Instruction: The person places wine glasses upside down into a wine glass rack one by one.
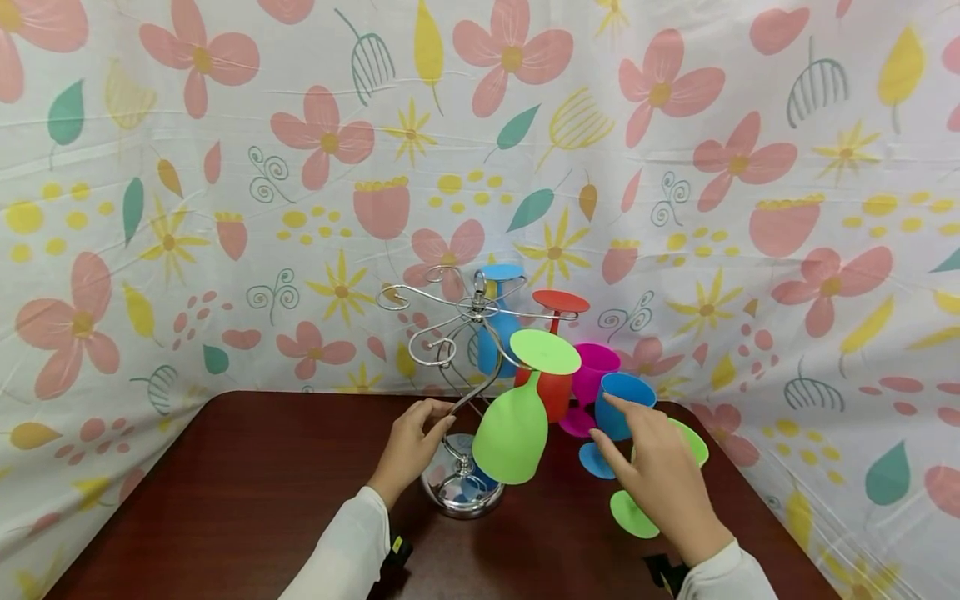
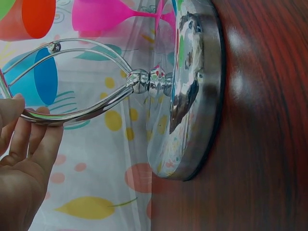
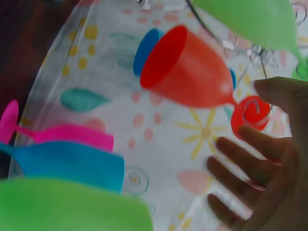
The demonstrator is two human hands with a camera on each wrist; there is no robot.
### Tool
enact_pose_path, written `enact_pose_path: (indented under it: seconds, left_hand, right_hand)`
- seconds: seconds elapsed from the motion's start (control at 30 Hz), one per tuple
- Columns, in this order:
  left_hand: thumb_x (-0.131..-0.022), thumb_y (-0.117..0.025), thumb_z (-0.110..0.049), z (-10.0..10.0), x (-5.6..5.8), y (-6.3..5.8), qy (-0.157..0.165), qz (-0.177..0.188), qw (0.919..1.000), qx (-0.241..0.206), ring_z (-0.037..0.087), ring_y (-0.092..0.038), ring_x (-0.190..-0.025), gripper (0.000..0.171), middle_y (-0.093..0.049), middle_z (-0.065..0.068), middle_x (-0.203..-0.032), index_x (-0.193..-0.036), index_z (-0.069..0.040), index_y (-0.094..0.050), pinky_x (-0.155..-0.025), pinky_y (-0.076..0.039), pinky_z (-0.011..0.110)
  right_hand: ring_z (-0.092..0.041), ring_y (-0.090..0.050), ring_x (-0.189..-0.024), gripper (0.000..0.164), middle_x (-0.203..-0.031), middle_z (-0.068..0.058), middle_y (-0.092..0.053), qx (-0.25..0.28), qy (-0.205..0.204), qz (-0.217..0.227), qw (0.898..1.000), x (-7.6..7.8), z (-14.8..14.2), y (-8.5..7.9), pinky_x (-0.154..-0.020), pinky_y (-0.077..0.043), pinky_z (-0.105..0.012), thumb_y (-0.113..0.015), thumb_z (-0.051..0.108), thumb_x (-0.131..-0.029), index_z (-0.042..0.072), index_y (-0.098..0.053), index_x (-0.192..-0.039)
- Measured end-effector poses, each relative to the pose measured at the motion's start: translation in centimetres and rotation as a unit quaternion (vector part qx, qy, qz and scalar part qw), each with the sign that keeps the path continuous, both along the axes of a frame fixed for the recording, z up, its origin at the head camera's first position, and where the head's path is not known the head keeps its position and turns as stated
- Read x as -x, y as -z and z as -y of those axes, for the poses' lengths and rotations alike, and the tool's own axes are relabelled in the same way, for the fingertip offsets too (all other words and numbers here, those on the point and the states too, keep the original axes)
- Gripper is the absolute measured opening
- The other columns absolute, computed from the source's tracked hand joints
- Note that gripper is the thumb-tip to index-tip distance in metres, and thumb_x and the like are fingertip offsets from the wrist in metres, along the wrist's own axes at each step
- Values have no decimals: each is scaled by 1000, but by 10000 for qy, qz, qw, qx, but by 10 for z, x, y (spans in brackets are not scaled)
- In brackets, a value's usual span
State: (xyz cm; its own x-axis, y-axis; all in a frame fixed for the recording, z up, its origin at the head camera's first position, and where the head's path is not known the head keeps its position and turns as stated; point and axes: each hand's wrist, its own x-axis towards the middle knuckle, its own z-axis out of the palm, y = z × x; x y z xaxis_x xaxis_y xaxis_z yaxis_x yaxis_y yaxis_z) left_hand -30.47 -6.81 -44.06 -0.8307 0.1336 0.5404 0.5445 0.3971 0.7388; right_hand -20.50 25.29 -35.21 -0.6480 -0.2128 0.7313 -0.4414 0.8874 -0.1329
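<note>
A chrome goblet rack (image 1: pixel 463 502) with curled arms stands upright on the table. My left hand (image 1: pixel 412 442) grips one of its curved rods (image 2: pixel 72 117), thumb on one side and fingers on the other. Upside down from the arms hang a light green goblet (image 1: pixel 513 433), a red goblet (image 1: pixel 553 400) and a blue goblet (image 1: pixel 491 346). My right hand (image 1: pixel 663 471) holds nothing, its fingers spread apart. It overlaps a second green goblet (image 1: pixel 632 515) in the head view, hiding most of that bowl. Right by its index fingertip is a standing blue goblet (image 1: pixel 618 412).
A magenta goblet (image 1: pixel 596 367) stands behind the standing blue one, near the back edge of the dark wooden table (image 1: pixel 300 467). Flower-printed cloth (image 1: pixel 225 167) hangs close behind the table and along its right side.
</note>
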Motion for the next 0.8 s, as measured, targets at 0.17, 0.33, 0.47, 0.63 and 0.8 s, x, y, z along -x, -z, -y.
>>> enact_pose_path:
  seconds: [0.17,0.33,0.47,0.63,0.8]
  left_hand:
    - [-97,-69,-18,1,-1,-1,16,51,10000,3,12,-63,-97,18,-63,-6,-104,-115,-18,-69,-79,-53,34]
    - [-97,-69,-17,0,-1,-2,70,44,10000,-12,12,-63,-97,17,-63,-6,-105,-115,-17,-69,-79,-54,33]
    - [-97,-69,-17,0,-1,-3,84,40,10000,8,11,-62,-97,17,-62,-6,-105,-114,-18,-69,-79,-54,33]
    - [-97,-69,-17,1,-3,-2,64,31,10000,56,11,-62,-97,17,-62,-7,-104,-114,-18,-69,-80,-54,34]
    - [-96,-70,-16,1,-2,-4,35,4,10000,63,11,-62,-96,18,-62,-7,-103,-115,-16,-69,-79,-54,33]
  right_hand:
    - [-37,-63,-101,54,-111,-16,-68,-183,584,364,9975,-5,-16,1,-79,-52,-57,-82,26,-83,1,-65,-128]
    - [-41,-61,-103,52,-116,-20,-67,-242,813,487,9952,-7,-29,3,-79,-47,-63,-82,26,-84,1,-66,-127]
    - [-41,-63,-98,48,-112,-18,-69,-467,887,388,9942,-8,-39,8,-75,-47,-63,-82,26,-82,2,-68,-121]
    - [-36,-67,-81,35,-75,-4,-68,-707,882,250,9933,-9,-47,17,-72,-47,-60,-82,19,-80,6,-72,-112]
    - [-33,-64,-67,31,-50,10,-42,-776,893,171,9928,-7,-51,23,-74,-46,-60,-80,11,-81,4,-72,-110]
